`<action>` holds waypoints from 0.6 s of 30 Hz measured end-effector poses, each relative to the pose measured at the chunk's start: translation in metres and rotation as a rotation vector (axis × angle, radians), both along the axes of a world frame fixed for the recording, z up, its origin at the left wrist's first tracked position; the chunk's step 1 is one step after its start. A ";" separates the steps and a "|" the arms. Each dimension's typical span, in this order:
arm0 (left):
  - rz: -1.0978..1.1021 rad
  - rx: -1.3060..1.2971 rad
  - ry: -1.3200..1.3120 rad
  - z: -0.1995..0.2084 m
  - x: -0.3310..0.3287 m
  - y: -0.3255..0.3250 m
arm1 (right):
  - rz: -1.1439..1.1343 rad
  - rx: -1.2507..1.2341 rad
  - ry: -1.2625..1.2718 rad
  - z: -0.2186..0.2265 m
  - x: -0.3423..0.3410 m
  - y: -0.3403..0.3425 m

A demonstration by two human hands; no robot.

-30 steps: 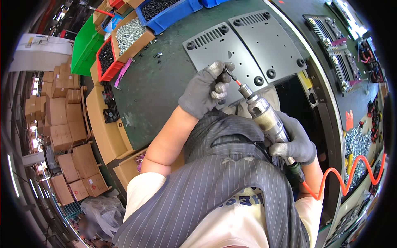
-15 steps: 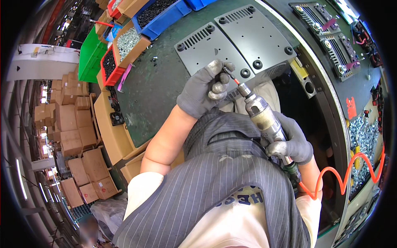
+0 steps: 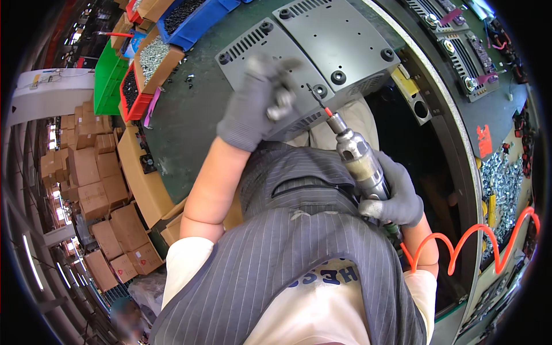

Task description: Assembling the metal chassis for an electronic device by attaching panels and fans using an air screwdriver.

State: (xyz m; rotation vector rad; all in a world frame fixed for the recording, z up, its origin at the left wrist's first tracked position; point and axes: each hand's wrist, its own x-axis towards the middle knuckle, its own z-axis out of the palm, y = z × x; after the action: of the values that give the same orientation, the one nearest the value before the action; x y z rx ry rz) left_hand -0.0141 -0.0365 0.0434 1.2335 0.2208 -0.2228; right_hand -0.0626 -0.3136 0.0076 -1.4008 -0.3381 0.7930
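My right hand (image 3: 402, 192), in a grey glove, is wrapped round the body of a metal air screwdriver (image 3: 357, 161). Its thin dark bit (image 3: 317, 98), with a red sleeve (image 3: 328, 111) at the base, points up and left toward a black round foot (image 3: 320, 91). Contact between bit and foot cannot be made out. My left hand (image 3: 256, 103), also gloved, is over the left one of two grey metal cases (image 3: 290, 50); motion smears its fingers, and what they hold, if anything, is unclear. Beside it, the right case (image 3: 348, 43) bears black feet and several small holes.
An orange coiled hose (image 3: 480, 229) trails from the screwdriver to the right. Beyond my left hand stand a blue bin (image 3: 198, 23), a carton of silvery screws (image 3: 154, 57), a red bin (image 3: 138, 95) and a green bin (image 3: 108, 83). Black-and-silver assemblies (image 3: 460, 57) lie at the far right.
My left hand has left the screwdriver's bit and moved left over the case. The bit is now uncovered. The whole view has shifted a little, with the cases farther left and up.
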 end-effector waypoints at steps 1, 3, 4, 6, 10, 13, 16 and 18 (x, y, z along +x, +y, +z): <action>0.184 -0.160 -0.009 -0.002 0.006 0.005 | -0.008 0.002 0.031 0.000 -0.001 -0.003; 0.308 -0.401 -0.009 -0.012 0.015 0.027 | -0.048 -0.022 0.073 -0.002 -0.005 -0.012; 0.433 -0.629 -0.017 -0.019 0.018 0.040 | -0.085 -0.030 0.109 -0.005 -0.006 -0.016; 0.364 -0.784 -0.052 -0.040 0.022 0.066 | -0.135 -0.058 0.097 -0.022 -0.009 -0.021; 0.292 -0.960 -0.040 -0.057 0.027 0.069 | -0.214 -0.109 0.154 -0.035 -0.004 -0.024; 0.293 -0.927 -0.023 -0.057 0.029 0.066 | -0.158 -0.133 0.108 -0.040 -0.001 -0.022; 0.437 -0.774 0.003 -0.048 0.028 0.056 | -0.144 -0.154 0.095 -0.039 0.003 -0.019; 0.348 -0.805 -0.010 -0.052 0.023 0.057 | -0.137 -0.164 0.088 -0.040 0.005 -0.019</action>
State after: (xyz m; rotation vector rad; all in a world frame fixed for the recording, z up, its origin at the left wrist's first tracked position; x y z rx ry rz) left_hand 0.0084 0.0205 -0.0090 0.3862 0.2950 0.0079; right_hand -0.0580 -0.3325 -0.0320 -1.5194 -0.1097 0.7804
